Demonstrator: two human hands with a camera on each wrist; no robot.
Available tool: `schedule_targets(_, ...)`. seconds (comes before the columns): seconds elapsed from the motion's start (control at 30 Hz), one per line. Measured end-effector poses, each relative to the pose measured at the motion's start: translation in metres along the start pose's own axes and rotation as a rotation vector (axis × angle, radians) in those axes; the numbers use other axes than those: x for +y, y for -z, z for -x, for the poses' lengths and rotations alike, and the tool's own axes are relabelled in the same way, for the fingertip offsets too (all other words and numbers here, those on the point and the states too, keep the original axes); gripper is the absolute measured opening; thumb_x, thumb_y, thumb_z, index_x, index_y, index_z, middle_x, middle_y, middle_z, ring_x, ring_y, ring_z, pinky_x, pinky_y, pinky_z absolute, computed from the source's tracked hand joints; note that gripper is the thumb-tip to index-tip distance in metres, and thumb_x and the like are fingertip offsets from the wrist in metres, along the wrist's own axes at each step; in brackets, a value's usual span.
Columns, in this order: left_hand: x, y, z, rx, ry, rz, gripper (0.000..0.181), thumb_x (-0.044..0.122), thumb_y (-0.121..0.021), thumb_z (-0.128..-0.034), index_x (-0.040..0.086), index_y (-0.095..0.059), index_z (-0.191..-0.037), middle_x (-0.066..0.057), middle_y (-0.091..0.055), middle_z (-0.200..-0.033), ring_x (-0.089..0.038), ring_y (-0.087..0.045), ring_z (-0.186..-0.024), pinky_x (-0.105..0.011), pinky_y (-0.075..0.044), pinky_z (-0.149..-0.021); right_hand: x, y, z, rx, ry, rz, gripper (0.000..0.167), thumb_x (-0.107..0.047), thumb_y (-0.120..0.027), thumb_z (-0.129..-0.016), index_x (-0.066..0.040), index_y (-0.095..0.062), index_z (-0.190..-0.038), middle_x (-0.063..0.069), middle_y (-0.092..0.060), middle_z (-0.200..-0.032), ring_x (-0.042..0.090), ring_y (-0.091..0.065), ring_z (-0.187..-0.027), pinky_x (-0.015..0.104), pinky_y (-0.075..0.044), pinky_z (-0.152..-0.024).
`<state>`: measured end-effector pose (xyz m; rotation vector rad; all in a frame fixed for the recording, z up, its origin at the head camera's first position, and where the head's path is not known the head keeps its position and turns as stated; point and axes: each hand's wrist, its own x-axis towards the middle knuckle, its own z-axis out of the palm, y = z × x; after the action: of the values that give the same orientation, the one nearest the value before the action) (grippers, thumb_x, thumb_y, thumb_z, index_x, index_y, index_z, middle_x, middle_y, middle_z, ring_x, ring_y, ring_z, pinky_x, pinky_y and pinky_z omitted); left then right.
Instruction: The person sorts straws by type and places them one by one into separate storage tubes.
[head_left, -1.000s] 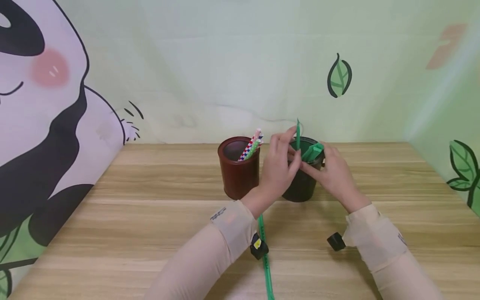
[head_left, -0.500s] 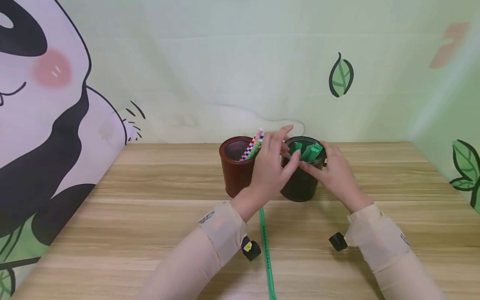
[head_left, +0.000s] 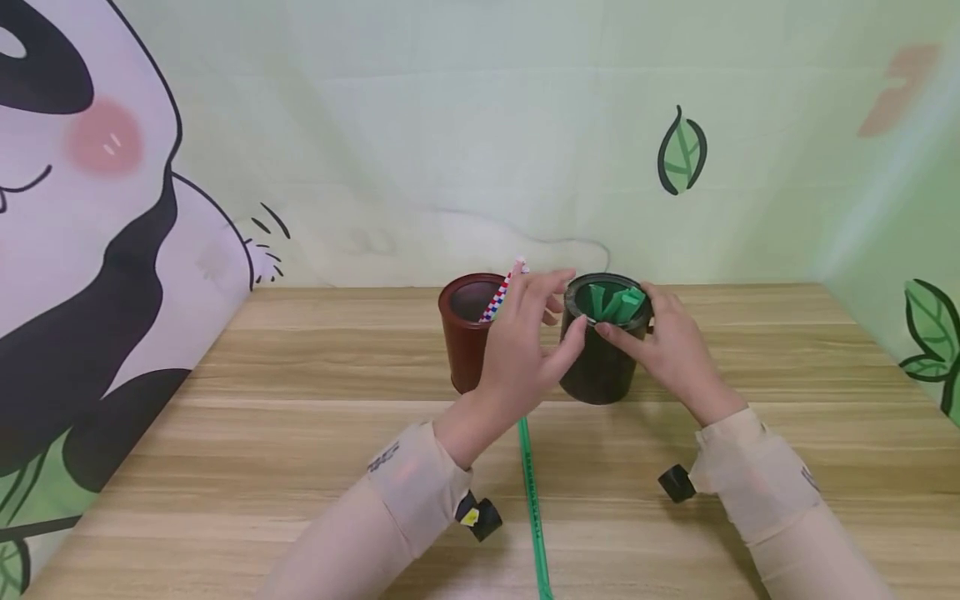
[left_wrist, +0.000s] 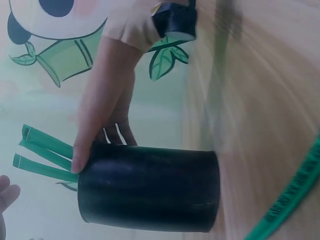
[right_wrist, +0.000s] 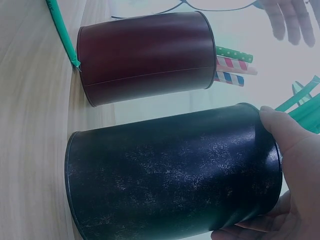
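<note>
My right hand (head_left: 678, 346) grips the black cylindrical cup (head_left: 596, 367) at its right side, thumb at the near rim and fingers round the far side. Several green wrapped sticks, maybe straws (head_left: 621, 307), stand in that cup; in the left wrist view the green sticks (left_wrist: 47, 155) poke out past its rim. Left of the black cup hovers my left hand (head_left: 525, 342), fingers loosely bent and holding nothing. It partly hides the reddish-brown cup (head_left: 467, 354), which holds several patterned paper straws (right_wrist: 232, 67).
One long green wrapped stick with dark printing (head_left: 532, 508) lies on the wooden table (head_left: 300, 467), running toward the near edge. Behind the cups rises a pale green wall (head_left: 420, 150) printed with a panda and leaves.
A second ago my left hand pinched an upright green stick over the black cup. It has let go, the stick now sits lower inside, and the hand has moved left.
</note>
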<state>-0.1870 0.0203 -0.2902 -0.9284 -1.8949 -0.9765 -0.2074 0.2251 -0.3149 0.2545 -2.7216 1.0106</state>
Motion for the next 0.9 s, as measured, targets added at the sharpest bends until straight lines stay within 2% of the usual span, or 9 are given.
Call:
schedule_targets(0.03,0.001,0.001,0.003,0.000,-0.006,-0.007,0.039,0.007,-0.065,-0.0847,-0.001,-0.053,-0.121,-0.014,-0.057,-0.101,-0.019,-0.060,-0.078,-0.042,-0.044,-0.108,0.000,0.000,0.000,0.001,0.002,-0.002,0.083,-0.049,-0.065,-0.087,0.004,-0.034,-0.143,0.028,-0.044,-0.138,0.043,-0.045,-0.126,0.062,-0.041,-0.102)
schedule_targets(0.07,0.001,0.002,0.005,-0.001,-0.008,-0.014,0.039,0.007,-0.066,-0.0844,-0.001,-0.053,-0.120,-0.014,-0.057,-0.100,-0.019,-0.060,-0.079,-0.037,-0.049,-0.102,0.000,0.000,0.000,0.001,0.003,-0.002,0.082,-0.049,-0.065,-0.087,0.004,-0.034,-0.143,0.028,-0.044,-0.138,0.043,-0.045,-0.126,0.062,-0.041,-0.101)
schedule_targets(0.13,0.002,0.004,0.011,-0.007,0.000,-0.025,0.036,0.008,-0.066,-0.0843,-0.001,-0.054,-0.117,-0.013,-0.057,-0.098,-0.019,-0.059,-0.080,-0.027,-0.055,-0.086,0.000,0.000,0.000,0.001,0.003,0.001,0.082,-0.049,-0.065,-0.087,0.004,-0.034,-0.143,0.028,-0.044,-0.138,0.043,-0.045,-0.126,0.062,-0.041,-0.101)
schedule_targets(0.2,0.002,0.006,0.017,-0.019,0.019,-0.031,0.034,0.008,-0.066,-0.0839,-0.001,-0.055,-0.114,-0.012,-0.057,-0.096,-0.018,-0.058,-0.080,-0.020,-0.054,-0.069,0.000,0.000,0.000,-0.004,-0.003,0.002,0.083,-0.050,-0.064,-0.087,0.003,-0.034,-0.143,0.028,-0.043,-0.138,0.043,-0.044,-0.127,0.063,-0.040,-0.101)
schedule_targets(0.37,0.000,0.011,0.031,-0.049,0.046,-0.045,0.031,0.008,-0.067,-0.0836,0.000,-0.055,-0.111,-0.011,-0.057,-0.094,-0.017,-0.058,-0.077,-0.021,-0.054,-0.065,0.000,0.000,0.001,-0.011,-0.016,0.005,0.086,-0.052,-0.063,-0.087,0.003,-0.031,-0.145,0.027,-0.042,-0.140,0.043,-0.043,-0.128,0.063,-0.040,-0.102)
schedule_targets(0.73,-0.002,0.019,0.051,-0.098,0.038,-0.128,0.030,0.010,-0.071,-0.0817,0.001,-0.057,-0.107,-0.008,-0.055,-0.086,-0.015,-0.053,-0.070,-0.017,-0.048,-0.058,0.000,-0.001,0.001,0.008,0.009,-0.001,0.082,-0.048,-0.064,-0.087,0.003,-0.034,-0.143,0.027,-0.043,-0.138,0.043,-0.045,-0.127,0.062,-0.042,-0.101)
schedule_targets(0.9,0.000,0.023,0.059,-0.153,0.099,-0.141,0.030,0.012,-0.071,-0.0827,0.002,-0.056,-0.106,-0.008,-0.053,-0.086,-0.014,-0.052,-0.068,-0.016,-0.045,-0.056,-0.001,-0.001,0.001,0.011,0.013,-0.003,0.080,-0.047,-0.065,-0.087,0.003,-0.036,-0.142,0.027,-0.045,-0.137,0.043,-0.044,-0.127,0.062,-0.041,-0.101)
